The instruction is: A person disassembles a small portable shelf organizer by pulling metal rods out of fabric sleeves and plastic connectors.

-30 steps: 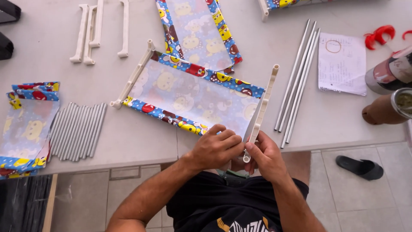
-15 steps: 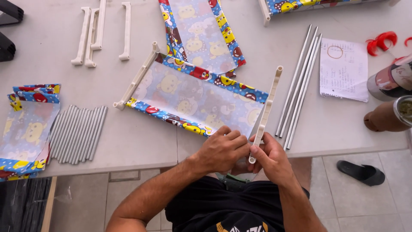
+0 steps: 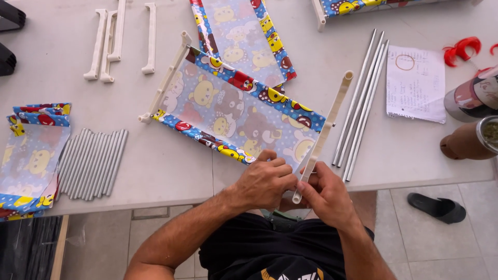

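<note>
Two hands at 6 o'clock | left hand (image 3: 264, 182) pinches printed fabric panel (image 3: 236, 111)'s near corner | right hand (image 3: 326, 194) closed on white plastic bar (image 3: 324, 135)'s lower end | since a second ago, grip barely shifted, bar still against panel edge | metal rods (image 3: 363, 98) at 1 o'clock.

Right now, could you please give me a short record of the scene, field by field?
left hand: pinching the near corner of the cartoon-print fabric panel
right hand: gripping the near end of the cream plastic side bar
right of panel: loose metal rods, paper sheet
left of panel: row of metal tubes, folded fabric panel
</note>
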